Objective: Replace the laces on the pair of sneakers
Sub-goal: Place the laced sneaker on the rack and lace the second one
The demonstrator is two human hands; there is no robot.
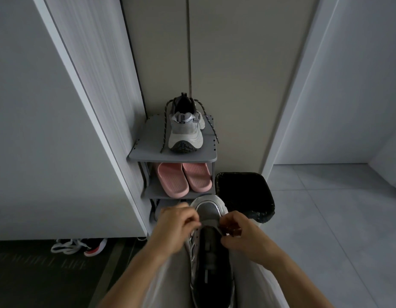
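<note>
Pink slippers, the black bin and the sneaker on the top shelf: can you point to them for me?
pink slippers (171,178): head view, ribbed top of one slipper.
black bin (245,194): head view, its dark liner.
sneaker on the top shelf (185,130): head view, its grey heel.

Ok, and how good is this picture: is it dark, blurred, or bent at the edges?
Head view: dim, no glare, the bin nearly pure black; its wide lens leans the wall edges outward; the far sneaker on the rack is fairly sharp; the left hand and right hand at the near sneaker are softer, and what their fingers pinch is too dark to tell.
</note>
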